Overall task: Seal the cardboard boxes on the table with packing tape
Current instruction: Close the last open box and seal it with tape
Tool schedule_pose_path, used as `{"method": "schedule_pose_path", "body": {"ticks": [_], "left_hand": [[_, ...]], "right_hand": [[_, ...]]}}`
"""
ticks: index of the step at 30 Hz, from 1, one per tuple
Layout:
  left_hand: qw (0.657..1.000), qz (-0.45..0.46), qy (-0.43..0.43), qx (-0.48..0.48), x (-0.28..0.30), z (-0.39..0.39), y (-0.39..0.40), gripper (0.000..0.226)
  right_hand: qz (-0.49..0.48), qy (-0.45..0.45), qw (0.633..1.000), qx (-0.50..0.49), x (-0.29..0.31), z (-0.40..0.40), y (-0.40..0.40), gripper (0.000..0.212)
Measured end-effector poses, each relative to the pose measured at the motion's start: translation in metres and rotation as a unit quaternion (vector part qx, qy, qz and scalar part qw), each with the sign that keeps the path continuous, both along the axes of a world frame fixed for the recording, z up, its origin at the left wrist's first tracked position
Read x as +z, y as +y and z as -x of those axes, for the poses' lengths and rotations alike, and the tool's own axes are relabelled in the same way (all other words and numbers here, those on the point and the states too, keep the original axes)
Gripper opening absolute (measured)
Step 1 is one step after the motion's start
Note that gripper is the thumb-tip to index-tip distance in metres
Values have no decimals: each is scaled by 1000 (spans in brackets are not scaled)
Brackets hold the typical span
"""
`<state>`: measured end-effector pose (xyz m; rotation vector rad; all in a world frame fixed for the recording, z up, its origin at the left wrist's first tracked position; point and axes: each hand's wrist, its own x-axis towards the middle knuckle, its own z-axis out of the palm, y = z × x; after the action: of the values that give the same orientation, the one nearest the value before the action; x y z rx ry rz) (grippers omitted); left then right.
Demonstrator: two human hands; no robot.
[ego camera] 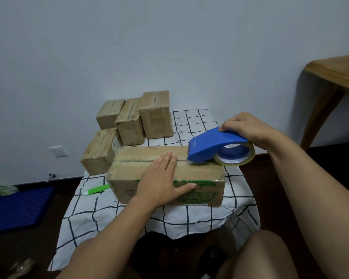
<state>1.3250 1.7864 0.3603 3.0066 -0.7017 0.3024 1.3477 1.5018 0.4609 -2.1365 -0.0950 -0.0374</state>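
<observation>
A long cardboard box with green print lies across the middle of the small table, which is covered by a white checked cloth. My left hand lies flat over its top seam and front face, fingers spread. My right hand grips a blue tape dispenser holding a roll of clear tape. The dispenser's front edge touches the box top near the seam, just right of my left fingertips.
Several smaller cardboard boxes stand at the table's back left. A green and white marker lies left of the long box. A blue perforated tray is on the floor at left, a wooden table at right.
</observation>
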Motion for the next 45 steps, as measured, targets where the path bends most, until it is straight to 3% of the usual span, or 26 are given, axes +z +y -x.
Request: {"method": "schedule_pose_path", "body": {"ticks": [9,18,27,30,37,41,45], "left_hand": [[999,-23,15,-19,6,4,-20,103],[999,-27,-1,-26,4,9,-49,120],[999,-17,-11,-24,-2,7,-49,118],[999,-24,-6,-20,-2,7,-48,120],[999,-23,33,13,12,14,-69,117],[997,-27,34,58,18,22,-98,125],[999,20,13,25,11,21,-116,105]], "right_hand": [[-19,7,999,-35,-17,9,-15,38],[-57,-4,997,-46,-31,11,-20,34],[-70,-3,997,-25,-38,9,-26,40],[-65,-4,996,-62,-39,15,-53,30],[-79,-3,992,-96,-48,29,-75,37],[-77,-5,993,-89,-43,35,-74,26],[-87,-8,993,-85,-45,37,-73,27]]}}
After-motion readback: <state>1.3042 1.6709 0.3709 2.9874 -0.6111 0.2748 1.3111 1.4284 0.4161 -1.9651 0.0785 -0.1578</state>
